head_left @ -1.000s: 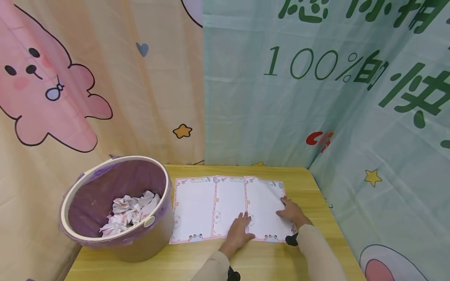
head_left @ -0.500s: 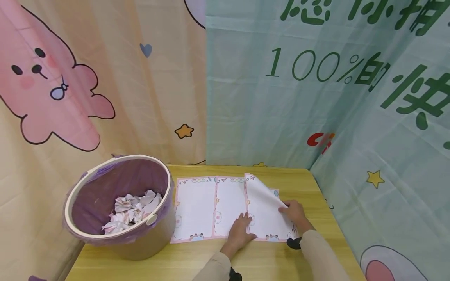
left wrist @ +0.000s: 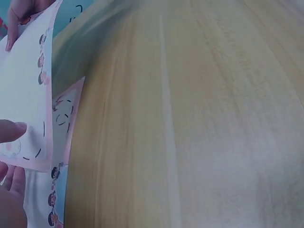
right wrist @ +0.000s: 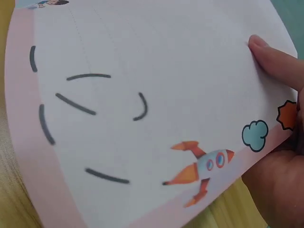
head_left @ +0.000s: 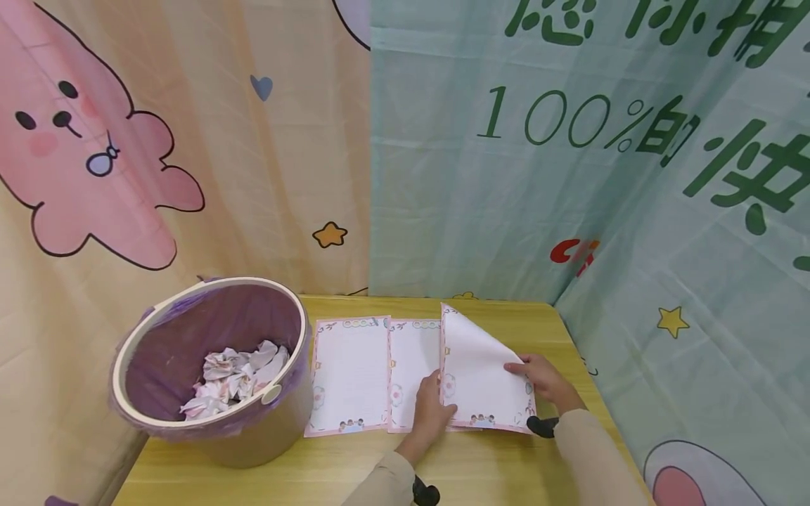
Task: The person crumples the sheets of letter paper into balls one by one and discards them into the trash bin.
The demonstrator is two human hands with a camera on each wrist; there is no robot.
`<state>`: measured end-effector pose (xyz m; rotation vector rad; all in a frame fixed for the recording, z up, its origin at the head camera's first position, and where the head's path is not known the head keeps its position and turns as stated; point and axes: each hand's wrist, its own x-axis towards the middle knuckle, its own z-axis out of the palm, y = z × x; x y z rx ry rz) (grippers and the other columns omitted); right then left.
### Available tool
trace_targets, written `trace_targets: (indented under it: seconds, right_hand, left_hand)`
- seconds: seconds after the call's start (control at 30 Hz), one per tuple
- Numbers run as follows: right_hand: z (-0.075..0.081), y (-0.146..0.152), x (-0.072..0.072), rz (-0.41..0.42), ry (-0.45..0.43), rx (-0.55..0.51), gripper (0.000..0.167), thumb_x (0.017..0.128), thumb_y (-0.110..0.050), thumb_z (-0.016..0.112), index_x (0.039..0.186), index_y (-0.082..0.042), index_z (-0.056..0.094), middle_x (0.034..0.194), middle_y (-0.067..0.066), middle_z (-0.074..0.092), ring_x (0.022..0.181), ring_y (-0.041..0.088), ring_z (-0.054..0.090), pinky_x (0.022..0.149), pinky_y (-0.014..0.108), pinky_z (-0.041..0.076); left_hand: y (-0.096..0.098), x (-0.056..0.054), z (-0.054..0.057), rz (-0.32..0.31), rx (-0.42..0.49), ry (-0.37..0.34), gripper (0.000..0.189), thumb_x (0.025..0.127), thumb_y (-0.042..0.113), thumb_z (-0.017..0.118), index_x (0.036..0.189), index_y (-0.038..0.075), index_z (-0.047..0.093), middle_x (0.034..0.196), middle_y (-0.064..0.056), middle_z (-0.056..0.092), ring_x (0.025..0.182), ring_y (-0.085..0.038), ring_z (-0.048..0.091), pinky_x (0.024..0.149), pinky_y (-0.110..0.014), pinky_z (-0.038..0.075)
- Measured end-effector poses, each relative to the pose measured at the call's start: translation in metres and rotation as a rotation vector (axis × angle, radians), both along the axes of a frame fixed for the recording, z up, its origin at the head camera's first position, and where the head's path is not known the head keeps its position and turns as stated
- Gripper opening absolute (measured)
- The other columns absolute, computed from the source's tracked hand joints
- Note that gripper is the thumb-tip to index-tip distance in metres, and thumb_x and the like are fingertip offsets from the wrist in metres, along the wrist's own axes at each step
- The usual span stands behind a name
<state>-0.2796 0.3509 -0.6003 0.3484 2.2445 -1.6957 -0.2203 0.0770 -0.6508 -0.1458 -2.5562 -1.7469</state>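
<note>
A sheet of decorated paper (head_left: 481, 383) with a pink border is lifted off the table, its upper right part bent over. My right hand (head_left: 549, 383) grips its right edge; in the right wrist view the thumb (right wrist: 275, 61) lies on the printed face and the other fingers are behind. At the lower left edge my left hand (head_left: 430, 411) pinches the same sheet, thumb (left wrist: 12, 130) on top and fingers under it. Two similar sheets lie flat to the left: a middle one (head_left: 411, 351), partly covered by the left hand and the raised sheet, and a leftmost one (head_left: 351, 376).
A trash bin (head_left: 272, 439) with a purple liner stands at the left of the wooden table (head_left: 487, 478), close beside the leftmost sheet. Several crumpled papers (head_left: 237, 383) lie inside it. Printed curtains (head_left: 455, 211) hang behind and to the right of the table.
The right sheet lay nearly flat; the right hand raised its right edge and moved slightly right. The left hand went from resting flat on the paper to pinching the sheet's left edge.
</note>
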Motion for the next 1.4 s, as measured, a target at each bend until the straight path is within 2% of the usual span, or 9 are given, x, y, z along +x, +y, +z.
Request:
trace_targets:
  seconds: [0.13, 0.27, 0.53, 0.67, 0.77, 0.97, 1.2, 1.3, 1.4]
  right_hand:
    - [0.004, 0.0, -0.002, 0.0, 0.007, -0.042, 0.055, 0.096, -0.021, 0.078, 0.135, 0.011, 0.057, 0.107, 0.015, 0.072, 0.089, 0.029, 0.071, 0.078, 0.041, 0.062]
    - [0.01, -0.001, -0.003, -0.014, 0.01, -0.09, 0.057, 0.096, -0.024, 0.077, 0.137, 0.011, 0.056, 0.111, 0.016, 0.072, 0.093, 0.029, 0.072, 0.081, 0.042, 0.062]
    - [0.035, 0.001, -0.014, -0.102, 0.088, -0.201, 0.054, 0.099, -0.023, 0.074, 0.142, 0.004, 0.058, 0.111, 0.008, 0.073, 0.088, 0.02, 0.071, 0.079, 0.032, 0.061]
    - [0.058, 0.0, -0.021, -0.219, 0.205, -0.363, 0.034, 0.1, -0.015, 0.071, 0.131, -0.004, 0.07, 0.106, 0.0, 0.074, 0.086, 0.014, 0.072, 0.081, 0.024, 0.059]
    - [0.075, -0.003, -0.027, -0.284, 0.315, -0.487, 0.037, 0.098, -0.006, 0.071, 0.134, -0.001, 0.066, 0.107, -0.002, 0.074, 0.094, 0.011, 0.073, 0.087, 0.023, 0.057]
    - [0.106, -0.011, -0.032, -0.185, 0.387, -0.601, 0.055, 0.1, 0.004, 0.063, 0.151, 0.006, 0.042, 0.113, -0.003, 0.074, 0.101, 0.011, 0.072, 0.089, 0.024, 0.056]
    - [0.13, -0.033, -0.024, -0.039, 0.337, -0.634, 0.027, 0.101, 0.005, 0.062, 0.123, -0.01, 0.067, 0.111, 0.005, 0.076, 0.096, 0.018, 0.074, 0.084, 0.027, 0.059]
    - [0.136, -0.041, -0.021, -0.021, 0.358, -0.565, 0.028, 0.1, 0.003, 0.064, 0.127, -0.007, 0.068, 0.109, 0.004, 0.076, 0.095, 0.018, 0.074, 0.084, 0.028, 0.059]
    - [0.14, -0.05, -0.019, -0.017, 0.402, -0.382, 0.037, 0.099, -0.004, 0.07, 0.135, 0.003, 0.063, 0.106, 0.002, 0.077, 0.093, 0.018, 0.074, 0.084, 0.028, 0.06]
  left_hand:
    - [-0.002, -0.008, 0.006, 0.055, 0.097, -0.032, 0.045, 0.082, -0.009, 0.08, 0.124, -0.009, 0.065, 0.092, -0.002, 0.061, 0.081, -0.014, 0.058, 0.07, -0.027, 0.056]
    - [-0.008, -0.014, 0.015, 0.013, 0.148, -0.041, 0.01, 0.093, -0.004, 0.073, 0.102, -0.005, 0.075, 0.082, 0.0, 0.066, 0.075, -0.011, 0.059, 0.066, -0.024, 0.054]
    - [-0.026, -0.029, 0.04, -0.06, 0.207, -0.098, 0.009, 0.093, 0.0, 0.075, 0.1, -0.004, 0.077, 0.083, -0.004, 0.073, 0.075, -0.014, 0.068, 0.066, -0.024, 0.058]
    - [-0.039, -0.036, 0.054, -0.122, 0.221, -0.109, 0.008, 0.093, 0.002, 0.076, 0.099, -0.004, 0.077, 0.081, -0.003, 0.072, 0.073, -0.013, 0.067, 0.062, -0.022, 0.056]
    - [-0.053, -0.039, 0.066, -0.166, 0.231, -0.111, 0.009, 0.094, 0.002, 0.075, 0.099, -0.006, 0.077, 0.081, -0.004, 0.072, 0.071, -0.014, 0.068, 0.06, -0.023, 0.056]
    - [-0.088, -0.039, 0.09, -0.21, 0.221, -0.123, 0.014, 0.096, 0.005, 0.074, 0.103, -0.007, 0.076, 0.083, -0.007, 0.074, 0.072, -0.015, 0.069, 0.062, -0.025, 0.057]
    - [-0.125, -0.028, 0.116, -0.235, 0.151, -0.125, 0.016, 0.097, 0.005, 0.073, 0.106, -0.007, 0.075, 0.085, -0.006, 0.072, 0.076, -0.016, 0.068, 0.066, -0.026, 0.058]
    - [-0.133, -0.021, 0.124, -0.243, 0.136, -0.115, 0.016, 0.097, 0.005, 0.072, 0.106, -0.007, 0.075, 0.084, -0.005, 0.071, 0.076, -0.016, 0.066, 0.066, -0.027, 0.056]
    - [-0.141, -0.013, 0.129, -0.236, 0.147, -0.12, 0.016, 0.097, 0.004, 0.071, 0.107, -0.008, 0.075, 0.084, -0.005, 0.072, 0.076, -0.016, 0.067, 0.065, -0.026, 0.056]
